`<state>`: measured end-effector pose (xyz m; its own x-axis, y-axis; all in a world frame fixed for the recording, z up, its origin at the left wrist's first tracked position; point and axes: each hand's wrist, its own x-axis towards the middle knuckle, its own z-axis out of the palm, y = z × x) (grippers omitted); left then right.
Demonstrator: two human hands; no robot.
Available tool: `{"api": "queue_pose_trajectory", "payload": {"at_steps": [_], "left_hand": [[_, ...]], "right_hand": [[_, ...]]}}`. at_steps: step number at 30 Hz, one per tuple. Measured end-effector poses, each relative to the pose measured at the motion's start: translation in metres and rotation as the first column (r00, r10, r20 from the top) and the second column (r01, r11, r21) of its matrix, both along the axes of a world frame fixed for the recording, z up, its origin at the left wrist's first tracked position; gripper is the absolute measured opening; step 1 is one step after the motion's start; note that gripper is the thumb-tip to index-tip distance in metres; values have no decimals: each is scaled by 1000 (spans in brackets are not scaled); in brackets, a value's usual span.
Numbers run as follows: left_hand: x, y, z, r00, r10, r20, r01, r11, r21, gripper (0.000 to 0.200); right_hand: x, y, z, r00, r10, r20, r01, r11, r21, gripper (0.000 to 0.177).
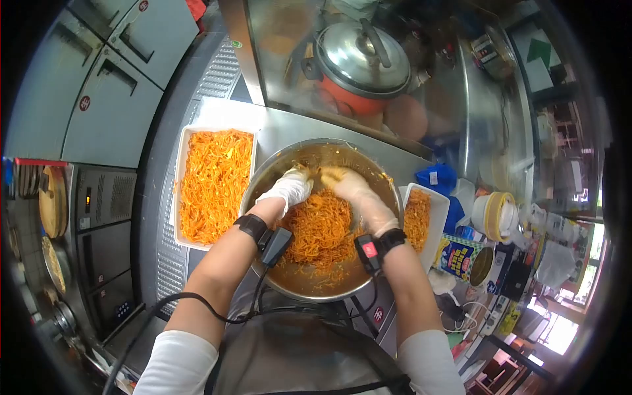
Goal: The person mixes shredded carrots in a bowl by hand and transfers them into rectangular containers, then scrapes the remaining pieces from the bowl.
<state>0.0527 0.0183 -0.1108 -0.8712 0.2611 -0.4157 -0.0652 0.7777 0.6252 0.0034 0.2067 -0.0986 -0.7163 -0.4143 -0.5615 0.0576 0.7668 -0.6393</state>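
A large round steel bowl (309, 289) holds a mound of orange shredded food (319, 227). My left hand (291, 186), in a whitish glove, reaches into the bowl at the mound's upper left; its fingertips are hidden. My right hand (345, 186), in a thin clear glove, is at the mound's upper right, its fingers curled toward the shreds near the bowl's far wall. What that hand grips, if anything, is too unclear to tell. The two hands are close but apart. Both wrists wear black straps with small devices.
Left of the bowl stands a white tray (215, 191) full of orange shreds; right of it, a partly filled white tray (434, 220). An opened can (464, 259) and blue bags sit farther right. Behind a glass panel is a lidded orange pot (362, 62). Grey cabinets stand at left.
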Motion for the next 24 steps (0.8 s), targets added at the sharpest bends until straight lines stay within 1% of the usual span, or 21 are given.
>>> {"api": "queue_pose_trajectory", "payload": {"at_steps": [1, 2, 3, 5, 6, 7, 9, 10, 11, 12, 13, 15, 16, 17, 18, 19, 20, 21, 22, 23, 24], "left_hand": [[-1, 2, 1, 994, -97, 45, 99, 994, -53, 42], [2, 5, 24, 976, -37, 213, 56, 995, -86, 43], [10, 4, 8, 982, -22, 190, 39, 996, -84, 47], [22, -1, 6, 935, -110, 336, 89, 993, 78, 50], [28, 1, 8, 902, -134, 409, 163, 986, -36, 53], [36, -2, 15, 892, -202, 403, 224, 975, -8, 56], [52, -13, 30, 821, -163, 548, 62, 978, 197, 57], [55, -14, 42, 824, -160, 543, 63, 979, 192, 57], [61, -14, 54, 734, -81, 674, -139, 954, 265, 57], [72, -11, 60, 606, -33, 795, -343, 891, 298, 57], [82, -6, 57, 612, -34, 790, -336, 894, 298, 57], [100, 8, 45, 531, 109, 840, -735, 553, 393, 54], [98, 16, 58, 389, 183, 903, -854, 439, 279, 49], [96, 15, 58, 405, 180, 897, -843, 453, 289, 49], [95, 13, 57, 404, 136, 905, -872, 357, 335, 47], [91, 12, 62, 411, 89, 907, -889, 258, 377, 44], [87, 11, 67, 454, 90, 887, -880, 201, 430, 41], [83, 8, 72, 464, 76, 882, -870, 224, 439, 41], [80, 6, 85, 541, 150, 828, -827, 276, 490, 41], [77, 6, 100, 619, 209, 757, -773, 333, 540, 41], [73, 8, 118, 660, 198, 724, -742, 320, 589, 41]], "right_hand": [[10, -2, 11, 999, 32, 37, -34, 997, 68, 47], [15, -3, 18, 995, 56, 76, -65, 991, 118, 49], [23, -1, 24, 989, 80, 125, -101, 981, 166, 52], [39, 14, 24, 978, 78, 195, -99, 990, 96, 57], [48, 23, 22, 958, 99, 269, -109, 994, 23, 62], [56, 32, 22, 960, 97, 264, -106, 994, 20, 62], [80, 48, 21, 915, 85, 394, -6, 981, -196, 70], [88, 45, 38, 918, 87, 387, -8, 980, -201, 70], [98, 39, 69, 809, -100, 580, 268, 940, -211, 72], [113, 35, 89, 614, -246, 750, 525, 837, -155, 75], [122, 31, 95, 618, -247, 746, 528, 833, -162, 75], [142, 26, 100, 671, -214, 710, 575, 754, -317, 69], [160, 37, 34, 587, -133, 799, 729, 517, -449, 58], [164, 38, 26, 596, -138, 791, 730, 504, -462, 58], [168, 38, 23, 882, -148, 448, 425, 660, -620, 54], [166, 36, 24, 997, -79, 19, 74, 791, -607, 50], [161, 26, 22, 927, -189, 323, 369, 604, -706, 46], [161, 26, 22, 925, -215, 314, 379, 594, -709, 46], [156, 18, 60, 727, -183, 662, 678, 339, -652, 47], [146, 11, 82, 449, -39, 893, 892, 78, -445, 49], [136, 5, 84, 409, -58, 911, 912, 41, -408, 47]]}}
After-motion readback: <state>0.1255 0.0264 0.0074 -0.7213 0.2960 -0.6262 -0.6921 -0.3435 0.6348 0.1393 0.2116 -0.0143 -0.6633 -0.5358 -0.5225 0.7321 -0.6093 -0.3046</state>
